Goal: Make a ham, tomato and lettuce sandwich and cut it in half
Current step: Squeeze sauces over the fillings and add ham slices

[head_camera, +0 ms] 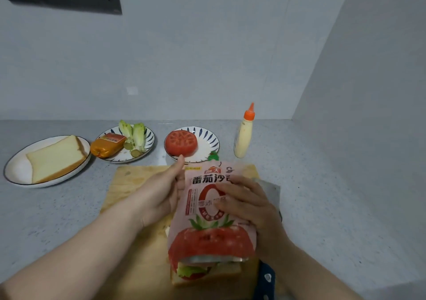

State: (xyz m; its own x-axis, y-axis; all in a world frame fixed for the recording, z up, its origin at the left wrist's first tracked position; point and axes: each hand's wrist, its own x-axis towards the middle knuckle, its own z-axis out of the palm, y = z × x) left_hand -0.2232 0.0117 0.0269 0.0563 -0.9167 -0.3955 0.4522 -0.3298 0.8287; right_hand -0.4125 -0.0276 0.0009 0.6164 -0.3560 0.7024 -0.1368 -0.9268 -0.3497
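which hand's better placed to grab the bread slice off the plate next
Likely left. The bread slice lies on the far-left plate, on the left hand's side; the right hand would have to cross the ketchup pouch.

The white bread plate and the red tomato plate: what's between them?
In the head view, a blue-striped white plate holding green lettuce leaves and an orange-wrapped ham sausage sits there.

The pink pouch [200,235] reads 番茄沙 in bold dark characters, with a fourth character half covered by the right hand [251,207]. Above that is a small red badge ending in 天, and below it a big red "0". The smaller print on the pouch and the label on the orange ham pack [108,146] are too blurred to read.
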